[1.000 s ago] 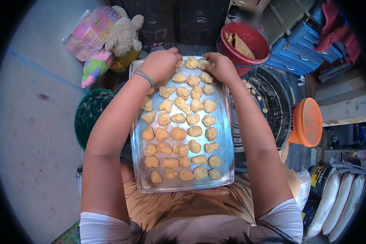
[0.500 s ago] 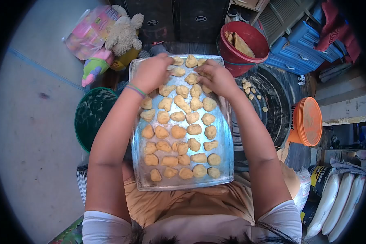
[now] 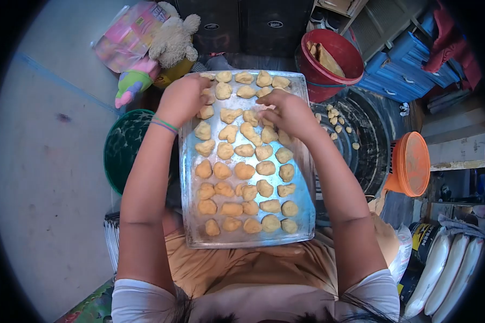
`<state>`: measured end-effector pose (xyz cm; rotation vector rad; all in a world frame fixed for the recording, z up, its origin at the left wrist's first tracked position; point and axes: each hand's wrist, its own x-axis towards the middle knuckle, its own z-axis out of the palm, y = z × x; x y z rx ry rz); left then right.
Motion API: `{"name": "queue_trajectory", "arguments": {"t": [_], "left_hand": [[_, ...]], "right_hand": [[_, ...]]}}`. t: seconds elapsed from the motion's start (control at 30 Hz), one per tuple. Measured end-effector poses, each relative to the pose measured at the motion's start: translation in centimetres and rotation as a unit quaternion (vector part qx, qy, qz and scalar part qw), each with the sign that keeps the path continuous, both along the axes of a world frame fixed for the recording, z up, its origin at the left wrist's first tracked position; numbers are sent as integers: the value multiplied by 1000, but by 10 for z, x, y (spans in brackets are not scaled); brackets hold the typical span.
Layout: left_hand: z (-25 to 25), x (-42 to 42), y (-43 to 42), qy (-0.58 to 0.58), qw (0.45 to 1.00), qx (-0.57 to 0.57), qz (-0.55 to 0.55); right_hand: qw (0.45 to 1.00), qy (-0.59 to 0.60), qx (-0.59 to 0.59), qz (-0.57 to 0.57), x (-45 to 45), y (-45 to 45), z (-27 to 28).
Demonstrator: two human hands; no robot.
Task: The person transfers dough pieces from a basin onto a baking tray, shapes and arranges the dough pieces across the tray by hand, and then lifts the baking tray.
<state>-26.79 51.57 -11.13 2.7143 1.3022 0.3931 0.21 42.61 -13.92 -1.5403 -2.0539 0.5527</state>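
Dough pieces (image 3: 244, 171) line a tray (image 3: 302, 188) running from upper to lower centre, its upper end between the loosely curled left hand (image 3: 183, 102) and half-open right hand (image 3: 292, 114), the latter nearer the middle column, any grip unclear.

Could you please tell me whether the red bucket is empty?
Not empty: the red bucket is open-topped, with pale brown material visible inside.

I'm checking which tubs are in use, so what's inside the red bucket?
The red bucket holds a few pale yellowish pieces; they hide whatever lies beneath them.
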Motion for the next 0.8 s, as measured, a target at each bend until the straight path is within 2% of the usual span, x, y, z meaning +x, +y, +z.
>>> {"name": "queue_trajectory", "arguments": {"t": [0.13,0.2,0.3,0.47,0.5,0.6,0.67,0.7,0.77,0.8], "left_hand": [[-5,-4,3,51,992,-84,85],[-14,-3,8,35,992,-75,92],[-16,1,11,22,989,-73,128],[-16,-5,6,-49,984,-37,167],[-11,-10,1,-68,988,-59,128],[-3,-24,-12,-95,990,-105,18],[-15,-27,-17,-73,990,-109,-48],[-19,-25,-18,-34,993,-109,-32],[-24,-21,-19,-30,995,-96,7],[-24,-19,-19,-28,995,-89,25]], "right_hand": [[991,-82,-96,35,-19,9,-5],[984,-117,-127,40,-21,15,-2],[985,-107,-134,15,-22,26,-3],[992,-84,-34,-86,-32,19,2],[991,-89,-13,-101,-37,15,5],[994,-76,77,29,-52,9,1],[992,-101,65,40,-69,11,-10],[991,-114,60,44,-73,18,-19],[986,-161,28,23,-82,31,-19],[989,-134,51,25,-80,34,-20]]}}
